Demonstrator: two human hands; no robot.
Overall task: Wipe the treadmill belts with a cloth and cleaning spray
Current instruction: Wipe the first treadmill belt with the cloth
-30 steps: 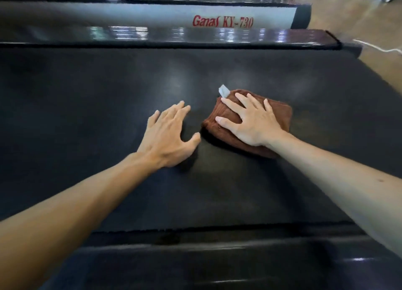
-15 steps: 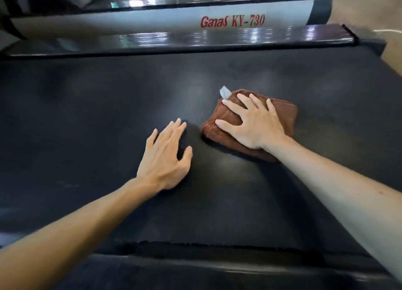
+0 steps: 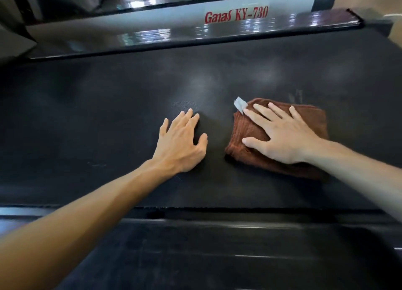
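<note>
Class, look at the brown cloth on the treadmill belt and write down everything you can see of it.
The brown cloth looks like soft ribbed terry, folded into a thick, roughly square pad. A small pale tag sticks out at its far left corner. It lies flat on the black treadmill belt, right of the middle. The right hand presses on it with fingers spread. The left hand rests on the belt beside it, apart.

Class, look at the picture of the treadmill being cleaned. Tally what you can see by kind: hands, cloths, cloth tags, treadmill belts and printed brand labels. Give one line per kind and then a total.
Hands: 2, the left hand flat on the belt, the right hand pressing the cloth
Cloths: 1, the brown cloth
Cloth tags: 1, the pale tag
Treadmill belts: 1, the black belt
Brand labels: 1, the red label
Total: 6
</note>
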